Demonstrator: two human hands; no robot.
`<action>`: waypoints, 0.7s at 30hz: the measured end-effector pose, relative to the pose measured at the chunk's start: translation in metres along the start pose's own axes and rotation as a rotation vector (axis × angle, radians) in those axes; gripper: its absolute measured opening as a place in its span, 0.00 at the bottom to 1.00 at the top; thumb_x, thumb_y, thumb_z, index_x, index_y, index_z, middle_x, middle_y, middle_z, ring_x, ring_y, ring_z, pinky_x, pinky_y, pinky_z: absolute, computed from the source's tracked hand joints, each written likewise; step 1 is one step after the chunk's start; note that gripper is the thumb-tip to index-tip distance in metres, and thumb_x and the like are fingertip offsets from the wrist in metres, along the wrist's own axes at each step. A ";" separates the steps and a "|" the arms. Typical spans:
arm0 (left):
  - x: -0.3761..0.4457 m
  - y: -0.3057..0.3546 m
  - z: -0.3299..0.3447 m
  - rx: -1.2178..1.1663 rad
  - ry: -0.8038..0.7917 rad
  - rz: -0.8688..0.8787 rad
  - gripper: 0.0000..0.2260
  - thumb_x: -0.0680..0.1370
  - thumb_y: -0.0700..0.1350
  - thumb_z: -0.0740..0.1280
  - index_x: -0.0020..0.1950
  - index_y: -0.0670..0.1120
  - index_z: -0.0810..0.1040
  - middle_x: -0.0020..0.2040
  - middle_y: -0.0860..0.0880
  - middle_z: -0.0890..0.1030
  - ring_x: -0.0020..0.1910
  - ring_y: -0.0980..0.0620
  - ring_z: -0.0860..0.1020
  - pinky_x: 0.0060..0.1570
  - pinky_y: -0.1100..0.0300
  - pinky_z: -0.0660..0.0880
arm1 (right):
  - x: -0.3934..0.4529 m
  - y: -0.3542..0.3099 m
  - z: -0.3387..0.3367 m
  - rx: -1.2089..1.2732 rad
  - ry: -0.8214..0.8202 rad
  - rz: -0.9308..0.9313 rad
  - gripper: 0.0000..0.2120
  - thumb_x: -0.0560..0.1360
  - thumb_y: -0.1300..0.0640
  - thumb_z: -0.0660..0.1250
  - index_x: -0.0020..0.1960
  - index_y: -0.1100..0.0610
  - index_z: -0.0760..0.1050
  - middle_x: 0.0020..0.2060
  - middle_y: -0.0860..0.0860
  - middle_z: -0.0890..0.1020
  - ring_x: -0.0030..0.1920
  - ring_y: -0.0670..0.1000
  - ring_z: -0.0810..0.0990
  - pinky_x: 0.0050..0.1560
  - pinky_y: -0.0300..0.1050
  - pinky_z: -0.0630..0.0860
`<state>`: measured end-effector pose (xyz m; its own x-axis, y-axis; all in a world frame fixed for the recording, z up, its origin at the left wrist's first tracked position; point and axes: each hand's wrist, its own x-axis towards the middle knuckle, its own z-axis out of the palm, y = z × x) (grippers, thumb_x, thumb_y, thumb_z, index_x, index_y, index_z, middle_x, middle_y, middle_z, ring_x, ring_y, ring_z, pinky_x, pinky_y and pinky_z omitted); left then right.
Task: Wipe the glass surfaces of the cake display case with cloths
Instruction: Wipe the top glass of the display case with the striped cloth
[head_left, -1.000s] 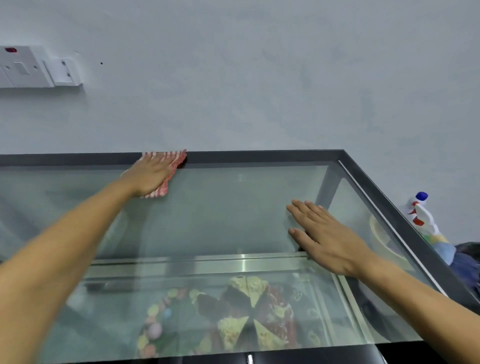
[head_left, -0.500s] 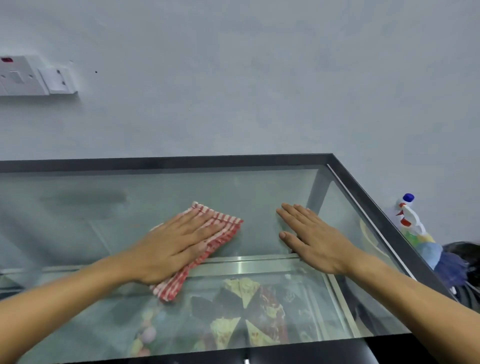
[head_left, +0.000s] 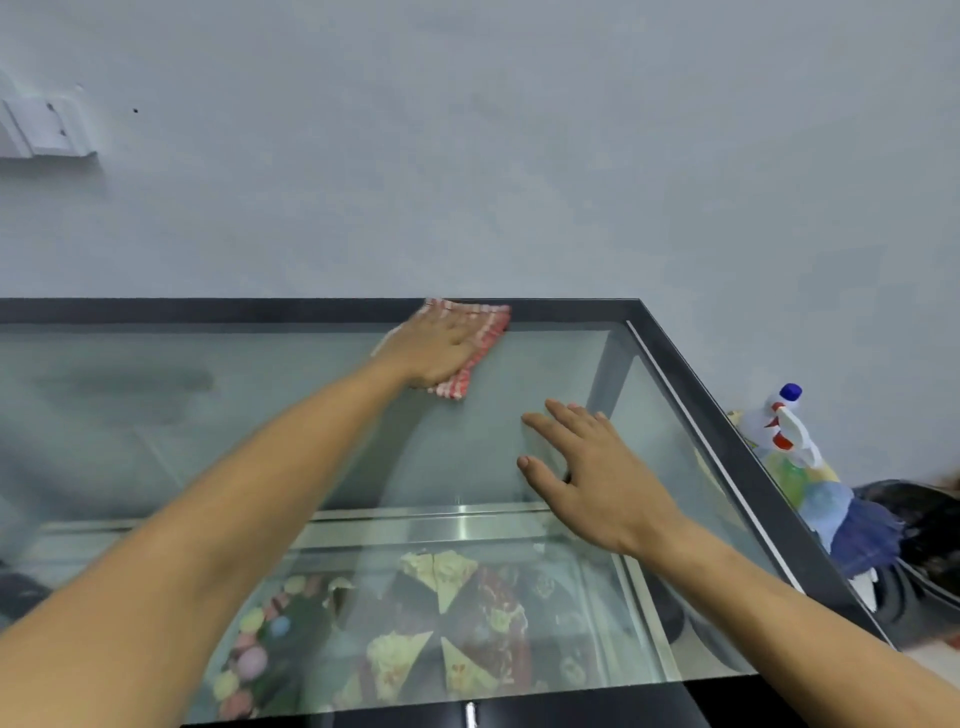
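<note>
We note the cloth (head_left: 480, 340): red and white stripes. Display case (head_left: 691, 374): black frame, greenish glass. Under the glass, cake wedges (head_left: 452, 618) alternate pale yellow and dark brown. Right of the case, a spray bottle (head_left: 787, 421): white, blue cap, red trigger. Behind the case we record a pale grey-blue wall (head_left: 519, 156).

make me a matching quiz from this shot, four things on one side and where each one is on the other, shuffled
Things:
1. striped cloth
2. right hand
3. spray bottle
4. cake slices

Places:
A. beside the case, off its right edge
B. inside the case, under the glass
C. at the far edge of the glass top, under the left hand
D. flat on the glass, near the right corner post

Pairs: 1-C, 2-D, 3-A, 4-B
</note>
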<state>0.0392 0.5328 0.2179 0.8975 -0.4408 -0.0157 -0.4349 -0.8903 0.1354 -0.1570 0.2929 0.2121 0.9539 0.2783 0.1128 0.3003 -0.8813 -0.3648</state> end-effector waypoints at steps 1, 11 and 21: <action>-0.008 0.034 0.004 -0.001 -0.013 0.109 0.33 0.79 0.69 0.30 0.84 0.62 0.42 0.85 0.54 0.48 0.84 0.48 0.44 0.82 0.43 0.40 | -0.003 0.002 -0.002 0.026 0.068 -0.005 0.23 0.83 0.41 0.58 0.75 0.47 0.70 0.77 0.48 0.69 0.79 0.49 0.63 0.81 0.44 0.48; -0.049 -0.013 -0.002 0.005 -0.031 -0.005 0.32 0.81 0.71 0.40 0.83 0.59 0.46 0.84 0.50 0.44 0.84 0.49 0.41 0.81 0.55 0.36 | -0.057 0.072 -0.049 -0.115 -0.168 0.013 0.30 0.84 0.34 0.47 0.83 0.41 0.51 0.82 0.38 0.49 0.83 0.46 0.45 0.83 0.49 0.41; 0.037 0.147 0.018 0.051 -0.056 0.441 0.31 0.82 0.68 0.37 0.85 0.59 0.46 0.85 0.55 0.49 0.84 0.56 0.46 0.83 0.50 0.41 | -0.074 0.104 -0.076 -0.031 -0.117 -0.141 0.27 0.83 0.40 0.58 0.81 0.43 0.63 0.79 0.37 0.63 0.79 0.35 0.55 0.83 0.44 0.47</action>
<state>0.0073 0.3833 0.2197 0.6207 -0.7838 -0.0211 -0.7794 -0.6197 0.0922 -0.1966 0.1515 0.2358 0.8960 0.4410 0.0524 0.4329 -0.8412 -0.3239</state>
